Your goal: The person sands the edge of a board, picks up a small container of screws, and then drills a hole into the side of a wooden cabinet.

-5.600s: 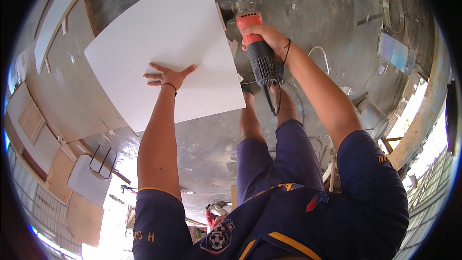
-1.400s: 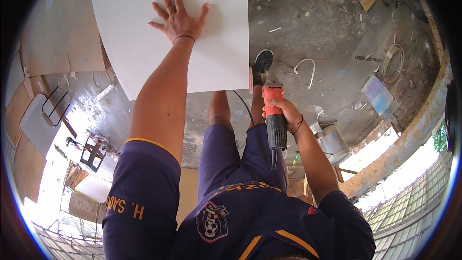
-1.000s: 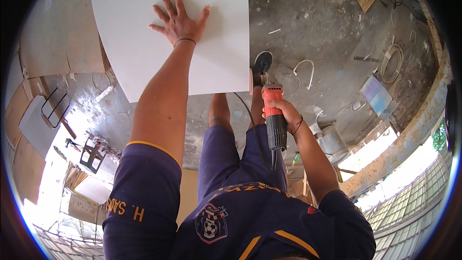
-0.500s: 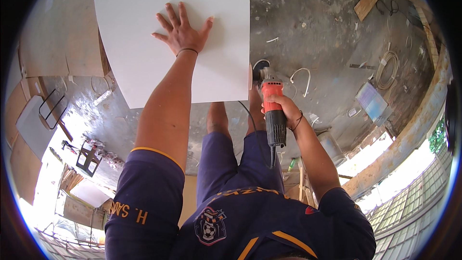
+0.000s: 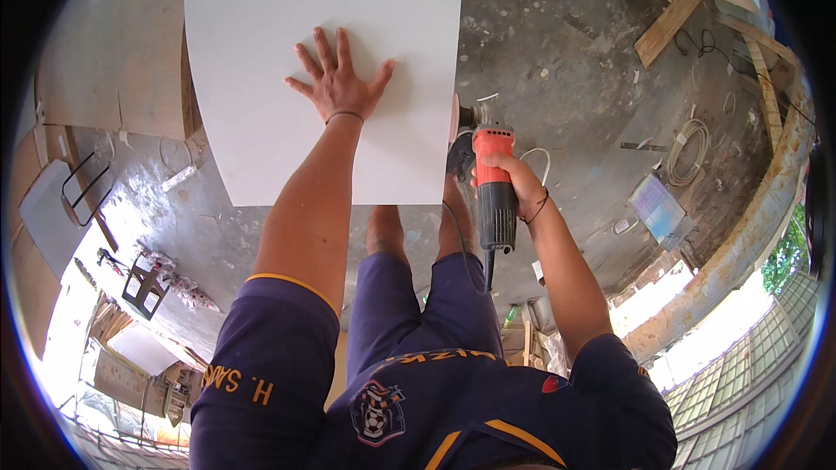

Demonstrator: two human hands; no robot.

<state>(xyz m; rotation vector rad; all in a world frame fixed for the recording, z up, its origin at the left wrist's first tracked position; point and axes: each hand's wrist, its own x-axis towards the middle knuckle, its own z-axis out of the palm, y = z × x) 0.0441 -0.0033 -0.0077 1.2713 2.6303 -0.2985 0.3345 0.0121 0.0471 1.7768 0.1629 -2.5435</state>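
A large white panel (image 5: pixel 252 52) lies in front of me. My left hand (image 5: pixel 341 87) rests flat on it with the fingers spread, holding nothing. Just beyond the panel's right edge, my right hand (image 5: pixel 512 181) is wrapped round the body of a red and black angle grinder (image 5: pixel 496 209). The grinder's head points away from me, and its disc (image 5: pixel 455 117) is at the panel's right edge; I cannot tell whether they touch. From the tool's rear a black cord (image 5: pixel 489 270) runs down and loops near my legs.
A stained grey floor (image 5: pixel 557 61) spreads to the right. On it are a wooden board (image 5: pixel 669 28), a coil of pale cable (image 5: pixel 688 152) and a bluish flat package (image 5: pixel 659 206). Brown wooden sheets (image 5: pixel 113 52) stand at the left, with a dark metal frame (image 5: pixel 146 287) lower down.
My right hand has moved the grinder slightly farther along the panel's right edge, its disc now turned toward that edge. My left hand stays flat on the panel; the whole view has shifted a little.
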